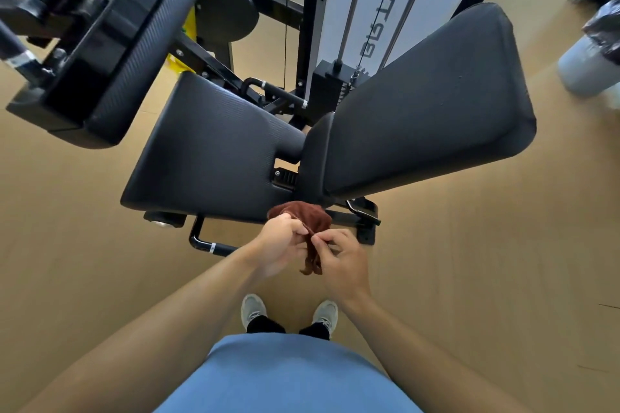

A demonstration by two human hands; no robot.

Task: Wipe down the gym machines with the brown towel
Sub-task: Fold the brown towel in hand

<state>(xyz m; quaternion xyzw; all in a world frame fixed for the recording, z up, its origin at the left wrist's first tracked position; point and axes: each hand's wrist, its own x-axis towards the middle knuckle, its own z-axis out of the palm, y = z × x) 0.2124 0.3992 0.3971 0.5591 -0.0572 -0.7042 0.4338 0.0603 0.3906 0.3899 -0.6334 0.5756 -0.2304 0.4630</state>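
This is a gym: a black padded seat (214, 144) and backrest (432, 100) sit before a weight stack (330, 84) with cables (352, 3), on a wood-look floor (67, 245).

Brown towel (303, 221), black ribbed seat pad (208, 151), tan floor (469, 261), blue shirt (288, 375)
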